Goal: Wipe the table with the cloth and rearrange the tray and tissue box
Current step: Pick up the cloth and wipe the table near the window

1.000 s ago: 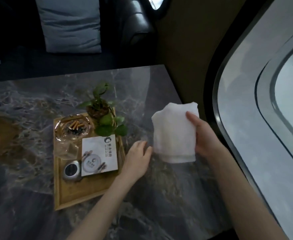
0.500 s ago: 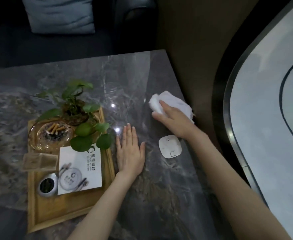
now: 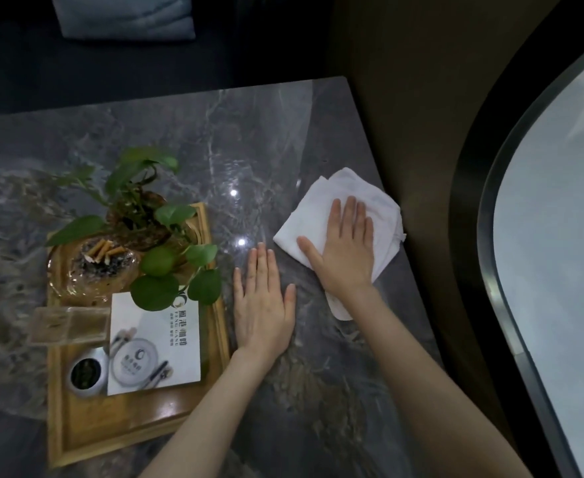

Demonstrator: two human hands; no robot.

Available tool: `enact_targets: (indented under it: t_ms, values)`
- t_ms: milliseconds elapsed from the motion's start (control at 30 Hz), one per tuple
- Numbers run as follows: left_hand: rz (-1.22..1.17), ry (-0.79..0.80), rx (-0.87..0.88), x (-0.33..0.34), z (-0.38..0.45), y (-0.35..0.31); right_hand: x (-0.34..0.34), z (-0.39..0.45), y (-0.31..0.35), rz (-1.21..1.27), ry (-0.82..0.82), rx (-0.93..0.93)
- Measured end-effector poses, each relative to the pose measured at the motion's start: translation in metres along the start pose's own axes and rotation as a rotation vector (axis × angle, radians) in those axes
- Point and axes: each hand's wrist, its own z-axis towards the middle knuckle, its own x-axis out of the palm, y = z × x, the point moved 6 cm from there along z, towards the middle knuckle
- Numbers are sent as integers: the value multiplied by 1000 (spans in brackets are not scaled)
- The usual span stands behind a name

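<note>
A white folded cloth lies flat on the grey marble table near its right edge. My right hand presses down on the cloth with the palm flat and the fingers stretched forward. My left hand rests flat on the bare table just left of it, holding nothing. The wooden tray sits left of my left hand, almost touching it. I see no tissue box.
The tray carries a potted green plant, a glass ashtray with cigarette butts, a white printed card, a small round tin and a clear box. A small white device shows under my right wrist. A dark sofa cushion lies beyond the table.
My right hand brought the cloth down from the air onto the table and flattened it under the palm. My left hand settled flat on the table beside the tray.
</note>
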Motion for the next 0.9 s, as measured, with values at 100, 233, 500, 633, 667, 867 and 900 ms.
enact_targets:
  t_ms: [100, 233, 500, 633, 667, 867, 900]
  values:
    - [-17, -20, 3, 0, 0, 1, -5, 18, -11, -13, 6, -74]
    - [-27, -23, -3, 0, 0, 0, -17, 49, -18, -19, 19, -129]
    - [-11, -16, -18, 1, 1, 1, -9, 63, 23, 10, 9, -89]
    - [4, -29, -37, 0, 0, 2, -3, 43, 23, -35, 62, -237]
    - [5, -35, -45, -1, 0, 3, -2, 36, 21, -49, 73, -281]
    - [8, -21, -60, -1, 0, 3, -4, 8, -8, -83, 122, -413]
    - [9, -20, -58, -1, 0, 3, -5, 10, -12, -86, 117, -402]
